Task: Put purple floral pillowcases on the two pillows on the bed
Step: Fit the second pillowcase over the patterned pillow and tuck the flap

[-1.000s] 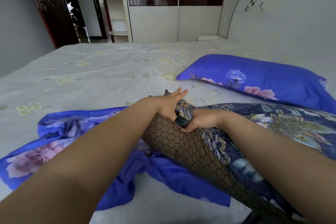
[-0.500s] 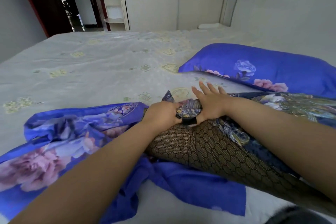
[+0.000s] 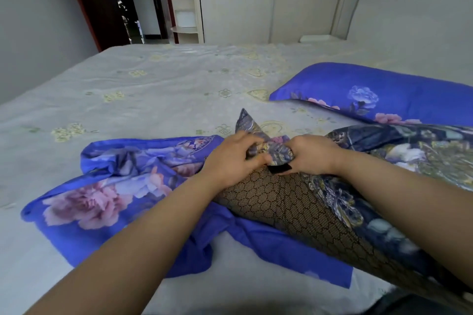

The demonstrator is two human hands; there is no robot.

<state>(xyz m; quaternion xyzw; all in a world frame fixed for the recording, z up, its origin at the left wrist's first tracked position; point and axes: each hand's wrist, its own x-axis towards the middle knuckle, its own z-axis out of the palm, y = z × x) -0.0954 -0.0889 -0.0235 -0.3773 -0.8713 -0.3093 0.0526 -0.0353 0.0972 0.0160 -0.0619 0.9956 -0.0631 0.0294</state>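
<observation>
Pillowcases in purple floral fabric appear at two places on the bed [image 3: 153, 89]. At left, the loose pillowcase [image 3: 107, 194] lies crumpled and flat on the sheet, with part of it running under the near end of the uncovered pillow [image 3: 384, 186]. That pillow, in a dark floral print with a brown honeycomb-mesh side panel [image 3: 294, 207], extends from the centre toward the right edge of view.

At centre, the left hand [image 3: 230, 161] has its fingers [image 3: 252, 139] curled over the bunched corner of the dark pillow. Just beside it, the right hand [image 3: 311, 155] grips the same corner from the other side, fingers folded in. A small black tab [image 3: 280, 168] shows below and between the two hands. Neither hand holds the loose pillowcase.

At far right, the covered pillow [image 3: 371, 94] rests near the headboard [image 3: 409, 20], already dressed; judged from this, half the task is complete.

Probable faults from this position:
- The pillowcase opening cannot be located in view. Pulling the fabric up while the pillow's weight pins it would likely twist or invert the case.
- The open mesh panel and the tab could snag the smooth fabric during insertion.
- Releasing the compressed corner too early would let the filling spread and jam at the opening.
- Crumpled fabric may lead to feeding the pillow into a fold instead of the mouth.
</observation>
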